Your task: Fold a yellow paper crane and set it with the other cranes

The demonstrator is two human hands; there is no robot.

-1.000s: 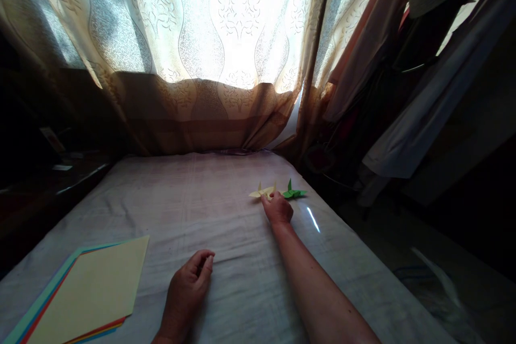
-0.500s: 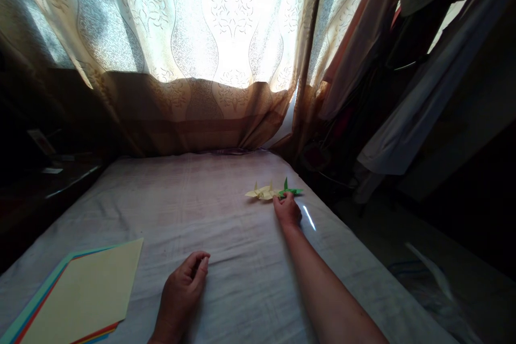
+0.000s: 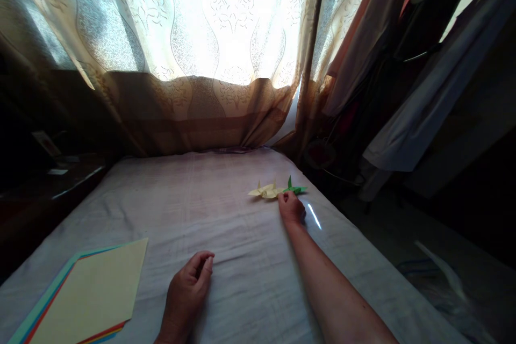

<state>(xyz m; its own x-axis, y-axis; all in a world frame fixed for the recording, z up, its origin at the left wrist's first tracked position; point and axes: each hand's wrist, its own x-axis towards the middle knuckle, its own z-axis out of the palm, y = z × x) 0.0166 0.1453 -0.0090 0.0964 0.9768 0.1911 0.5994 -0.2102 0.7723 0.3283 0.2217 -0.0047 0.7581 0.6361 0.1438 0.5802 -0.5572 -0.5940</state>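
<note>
On the far right part of the bed, a cream folded paper crane [image 3: 269,191] sits beside a green paper crane [image 3: 297,190]. There may be more than one cream crane; their folds overlap. My right hand [image 3: 292,208] reaches to where cream and green meet, its fingers pinched closed at the crane's near edge. The fingertips partly hide that contact. My left hand [image 3: 188,289] rests on the sheet nearer to me, thumb and fingers curled together, nothing visible in them.
A stack of coloured paper sheets [image 3: 100,285], cream on top, lies at the near left. The pale bedsheet [image 3: 169,193] is slightly wrinkled. Beyond it hangs a patterned curtain [image 3: 193,102]. Clothes [image 3: 407,140] hang at the right, and a dark table [image 3: 76,185] stands at the left.
The whole view has shifted slightly. My right hand stays at the cranes with its fingers a little more tucked in; the left hand keeps its curled pose.
</note>
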